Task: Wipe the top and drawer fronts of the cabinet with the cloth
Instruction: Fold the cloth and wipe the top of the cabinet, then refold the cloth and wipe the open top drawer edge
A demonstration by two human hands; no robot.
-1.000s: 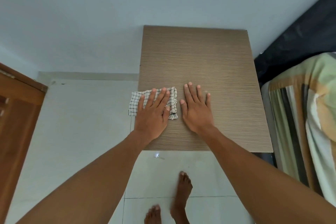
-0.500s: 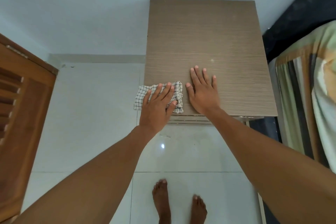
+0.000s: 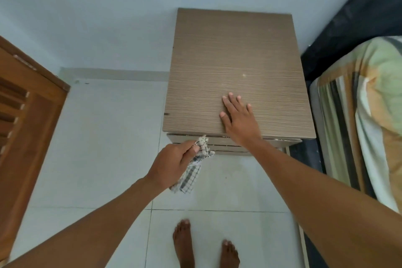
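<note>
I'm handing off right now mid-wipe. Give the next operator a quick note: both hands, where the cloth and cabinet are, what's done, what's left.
Left hand: closed grip on the checked cloth, bunched, held at the cabinet's front edge against the drawer fronts.
Right hand: flat and empty on the cabinet top, near its front edge.
Done: nothing I can confirm; a few pale specks show on the top.
Left: wipe the drawer fronts, which are barely visible from this angle, and recheck the top.

No readable text

No letters, numbers, labels or brand marks can be read anywhere in view: the cabinet [image 3: 235, 67] shows only wood grain, and the cloth [image 3: 193, 172] shows only a check pattern.
</note>
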